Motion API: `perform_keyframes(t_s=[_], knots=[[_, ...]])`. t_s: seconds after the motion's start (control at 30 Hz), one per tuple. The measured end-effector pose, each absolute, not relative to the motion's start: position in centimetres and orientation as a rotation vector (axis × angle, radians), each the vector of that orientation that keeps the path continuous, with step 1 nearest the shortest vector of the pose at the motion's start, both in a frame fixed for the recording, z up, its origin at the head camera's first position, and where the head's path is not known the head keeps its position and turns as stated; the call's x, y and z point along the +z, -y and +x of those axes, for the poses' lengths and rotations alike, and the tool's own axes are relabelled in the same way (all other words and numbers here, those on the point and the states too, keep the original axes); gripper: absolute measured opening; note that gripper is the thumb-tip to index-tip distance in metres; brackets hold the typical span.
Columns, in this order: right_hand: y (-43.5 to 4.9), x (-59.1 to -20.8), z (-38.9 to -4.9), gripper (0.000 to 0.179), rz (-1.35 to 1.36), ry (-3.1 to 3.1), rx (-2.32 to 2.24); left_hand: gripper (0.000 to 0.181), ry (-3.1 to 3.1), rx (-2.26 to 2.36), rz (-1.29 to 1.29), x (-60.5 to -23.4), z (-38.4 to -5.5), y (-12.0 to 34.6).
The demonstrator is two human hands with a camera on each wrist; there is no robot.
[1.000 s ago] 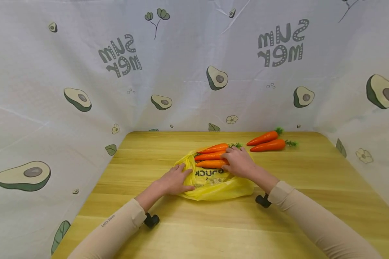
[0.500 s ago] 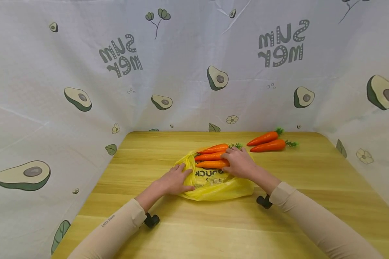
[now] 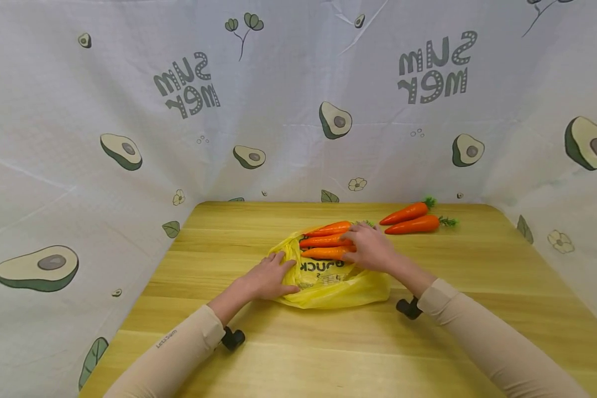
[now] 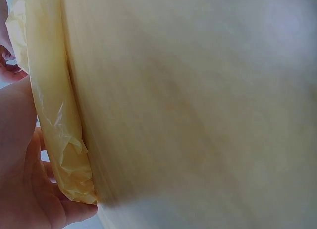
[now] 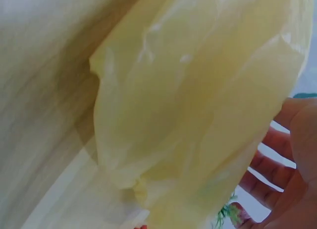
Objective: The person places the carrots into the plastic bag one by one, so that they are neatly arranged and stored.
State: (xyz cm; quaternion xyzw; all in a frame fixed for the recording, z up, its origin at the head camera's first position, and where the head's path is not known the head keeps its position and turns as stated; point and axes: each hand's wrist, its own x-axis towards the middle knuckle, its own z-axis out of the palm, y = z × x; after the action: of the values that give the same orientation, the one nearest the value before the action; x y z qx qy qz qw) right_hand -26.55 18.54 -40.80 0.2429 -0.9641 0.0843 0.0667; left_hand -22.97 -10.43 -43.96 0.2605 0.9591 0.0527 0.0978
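Observation:
A yellow plastic bag (image 3: 323,298) with dark print lies on the table, its mouth spread wide. Three orange carrots (image 3: 325,241) lie side by side in it, their right ends partly hidden by my right hand (image 3: 373,247). That hand is just over these ends with its fingers apart and loosely bent; in the right wrist view they show no carrot between them. My left hand (image 3: 270,277) rests on the bag's left edge, thumb and fingers spread. In the left wrist view, its fingers lie along the yellow plastic (image 4: 57,105).
Two more carrots (image 3: 412,224) with green tops lie on the wooden table (image 3: 288,354) at the back right, beyond the bag. A white curtain (image 3: 288,88) printed with avocados hangs behind the table and at both sides.
My right hand has shifted slightly to the right, while the three carrots in the bag stay where they were. The left hand and the bag keep their places.

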Motion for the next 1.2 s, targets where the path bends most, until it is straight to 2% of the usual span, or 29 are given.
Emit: perform_keyframes(t_s=[0.67, 1.2], knots=[[-23.6, -38.6, -28.3, 0.042, 0.624, 2.858, 0.389, 0.077, -2.832, 0.162, 0.762, -43.9, -23.0, 10.4], [-28.8, -38.6, -30.1, 0.044, 0.495, 2.873, 0.422, 0.077, -2.824, 0.184, 0.757, -43.7, -22.9, 10.4]])
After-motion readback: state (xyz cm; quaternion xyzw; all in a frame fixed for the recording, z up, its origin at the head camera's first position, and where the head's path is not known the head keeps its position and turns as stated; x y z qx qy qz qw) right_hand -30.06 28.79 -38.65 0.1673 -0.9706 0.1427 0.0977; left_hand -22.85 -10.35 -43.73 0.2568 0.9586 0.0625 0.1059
